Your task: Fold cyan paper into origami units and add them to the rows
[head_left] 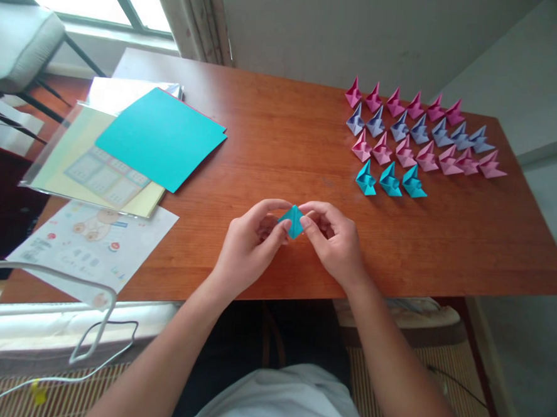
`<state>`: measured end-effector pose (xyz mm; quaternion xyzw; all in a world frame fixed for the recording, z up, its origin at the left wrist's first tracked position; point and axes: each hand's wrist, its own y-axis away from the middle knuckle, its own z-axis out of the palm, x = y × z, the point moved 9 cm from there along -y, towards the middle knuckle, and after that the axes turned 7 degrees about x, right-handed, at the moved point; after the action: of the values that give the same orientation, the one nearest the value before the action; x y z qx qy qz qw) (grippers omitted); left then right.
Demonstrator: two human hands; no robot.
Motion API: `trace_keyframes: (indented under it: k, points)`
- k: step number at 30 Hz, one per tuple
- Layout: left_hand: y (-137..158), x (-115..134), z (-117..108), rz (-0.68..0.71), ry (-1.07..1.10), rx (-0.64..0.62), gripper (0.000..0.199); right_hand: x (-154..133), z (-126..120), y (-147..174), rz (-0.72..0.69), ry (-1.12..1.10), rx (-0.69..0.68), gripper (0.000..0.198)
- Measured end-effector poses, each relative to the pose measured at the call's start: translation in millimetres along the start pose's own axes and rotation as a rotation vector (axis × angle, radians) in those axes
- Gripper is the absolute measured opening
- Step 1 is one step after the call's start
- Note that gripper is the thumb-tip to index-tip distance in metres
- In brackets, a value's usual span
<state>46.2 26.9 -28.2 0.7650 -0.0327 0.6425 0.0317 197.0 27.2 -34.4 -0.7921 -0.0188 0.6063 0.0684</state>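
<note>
Between my two hands, just above the near part of the wooden table (262,163), is a small folded teal paper (295,223) shaped like a diamond with a crease down its middle. My left hand (254,238) pinches its left corner between thumb and fingers. The right corner is pinched in the same way by my right hand (333,240). Some fingertips behind the paper are hidden. Beyond my right hand stand three finished-looking teal origami pieces (390,179) in a row.
Behind the teal row, pink (405,152), lavender (399,125) and magenta origami pieces (395,103) form rows. Teal paper sheets (162,138) lie on a clear plastic packet (50,150) at the left, near a printed sheet (92,247). A chair (22,45) stands by the window.
</note>
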Motion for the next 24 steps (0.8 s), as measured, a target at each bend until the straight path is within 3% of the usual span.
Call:
trace_keyframes:
  k: [6,15,20,24]
  points:
    - [10.8,32.2,-20.8,0.407,-0.566,0.213,0.018,-10.0,5.1,-0.8,-0.126,0.234,-0.013,0.015]
    - [29.6,25.9,10.6,0.687,-0.744,-0.041,0.034,-23.0,16.4,1.8,-0.350,0.524,0.003,0.016]
    - [28.4,23.1,16.4,0.727,-0.832,-0.109,0.035,-27.3,11.4,3.7,-0.399,0.626,0.045,0.016]
    - [27.0,24.7,14.8,0.745,-0.832,-0.142,0.034,-27.9,9.4,8.1,-0.409,0.597,-0.072,0.014]
